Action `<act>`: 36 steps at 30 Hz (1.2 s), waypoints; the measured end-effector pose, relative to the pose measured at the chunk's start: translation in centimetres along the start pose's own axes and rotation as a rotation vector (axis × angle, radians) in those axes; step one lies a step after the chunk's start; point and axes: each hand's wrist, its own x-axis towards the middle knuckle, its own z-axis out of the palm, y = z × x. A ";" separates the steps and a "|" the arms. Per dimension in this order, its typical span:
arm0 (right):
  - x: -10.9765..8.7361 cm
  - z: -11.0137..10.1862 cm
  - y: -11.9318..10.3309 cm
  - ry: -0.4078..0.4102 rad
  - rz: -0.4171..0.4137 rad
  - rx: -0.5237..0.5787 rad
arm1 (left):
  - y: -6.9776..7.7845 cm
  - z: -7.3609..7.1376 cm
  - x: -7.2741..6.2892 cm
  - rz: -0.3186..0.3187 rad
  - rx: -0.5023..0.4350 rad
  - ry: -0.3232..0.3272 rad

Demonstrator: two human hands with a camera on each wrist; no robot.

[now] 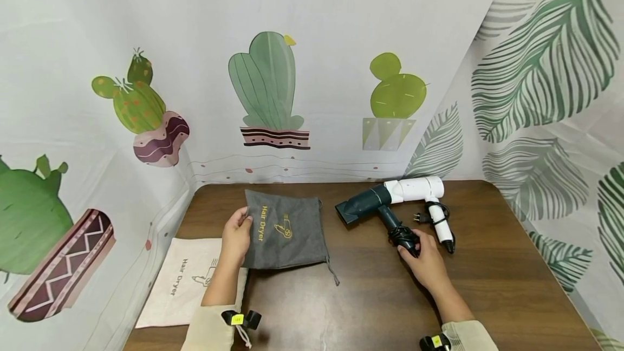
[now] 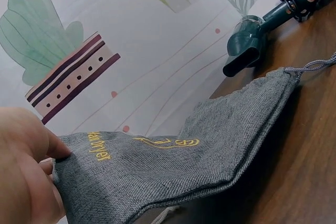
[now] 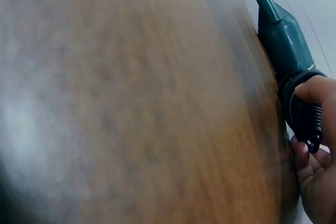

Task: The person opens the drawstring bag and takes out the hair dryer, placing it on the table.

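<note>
My left hand (image 1: 236, 237) pinches the closed left edge of a grey cloth drawstring bag (image 1: 302, 232) with yellow "Hair Dryer" lettering. In the left wrist view the bag (image 2: 173, 177) sags in the middle, its cord end toward the table. My right hand (image 1: 427, 259) grips the handle end of a dark green hair dryer (image 1: 363, 205), where the black cord is wound round it. Its flat nozzle points left, toward the bag. In the right wrist view, thumb and fingers (image 3: 315, 90) lie about the cord-wrapped handle.
A white hair dryer (image 1: 414, 189) lies behind the green one, its cord and plug by the handle. Under my left forearm is a cream "Hair Dryer" drawstring bag (image 1: 166, 291). The brown wooden table (image 1: 370, 307) meets a printed cloth backdrop (image 1: 336, 69) at its far edge.
</note>
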 end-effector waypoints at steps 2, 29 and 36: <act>0.0 0.0 0.0 0.004 -0.003 0.001 | 0.2 0.0 0.3 0.001 -0.002 -0.006; -0.3 0.0 -0.2 0.033 -0.014 0.017 | 3.0 -0.8 3.0 0.047 0.050 -0.044; -0.3 0.1 -0.2 0.041 -0.011 0.013 | 3.6 -1.6 3.7 0.049 0.100 -0.033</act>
